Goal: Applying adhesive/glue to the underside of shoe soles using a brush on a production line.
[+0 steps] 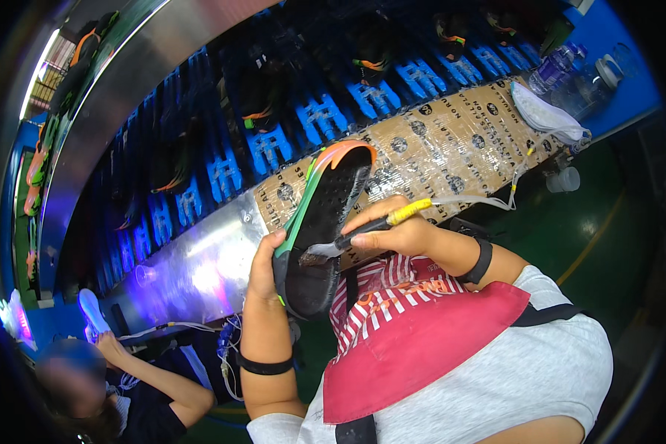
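Note:
My left hand (265, 268) is closed on the side edge of a shoe sole (331, 194), which stands tilted with its inner face toward me. The inside is black, and the rim runs from orange at the far end to green along the left. In my right hand (396, 233) is a glue brush (362, 231) with a black and yellow handle and a thin clear hose (473, 200) at its back end. Its pale bristles (320, 254) touch the sole's inner face near the left edge. The fingers under the sole are hidden.
Beyond the sole runs a bench covered with taped cardboard (436, 148) and bare metal (207, 259). Blue holders (322, 118) carry dark shoe parts behind it. A white shoe-shaped piece (547, 115) and bottles (559, 68) sit far right. A co-worker (155, 385) is lower left.

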Motion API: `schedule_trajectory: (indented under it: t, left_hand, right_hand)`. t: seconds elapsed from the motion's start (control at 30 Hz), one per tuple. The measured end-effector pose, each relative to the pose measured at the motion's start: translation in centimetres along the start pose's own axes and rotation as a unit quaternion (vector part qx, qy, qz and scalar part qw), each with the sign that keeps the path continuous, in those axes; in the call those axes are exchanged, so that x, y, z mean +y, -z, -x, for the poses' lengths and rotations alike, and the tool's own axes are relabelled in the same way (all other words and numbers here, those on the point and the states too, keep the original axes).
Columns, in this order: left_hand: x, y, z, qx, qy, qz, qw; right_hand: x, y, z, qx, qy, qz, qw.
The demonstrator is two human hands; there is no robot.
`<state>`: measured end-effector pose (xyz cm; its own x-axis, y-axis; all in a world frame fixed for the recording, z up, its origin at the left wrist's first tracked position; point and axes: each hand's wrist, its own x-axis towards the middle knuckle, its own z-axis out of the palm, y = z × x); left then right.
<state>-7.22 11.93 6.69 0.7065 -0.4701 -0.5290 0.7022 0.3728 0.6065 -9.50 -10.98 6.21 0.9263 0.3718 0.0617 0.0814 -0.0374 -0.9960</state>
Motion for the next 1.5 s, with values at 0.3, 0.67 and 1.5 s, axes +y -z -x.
schedule_trajectory:
  t: [0.3, 0.67, 1.5]
  left_hand:
    - [-3.2, 1.1, -0.7, -0.026, -0.015, 0.134, 0.99]
    - [-4.9, 2.0, -0.1, 0.112, -0.143, 0.205, 0.962]
    - [-5.7, 1.7, 3.5, 0.294, -0.456, -0.108, 0.833]
  right_hand:
    - [2.2, 1.9, -0.8, 0.179, 0.008, 0.017, 0.984]
    - [0.2, -0.5, -0.4, 0.052, 0.214, 0.16, 0.962]
    - [2.1, 3.4, -0.1, 0.275, -0.07, -0.22, 0.933]
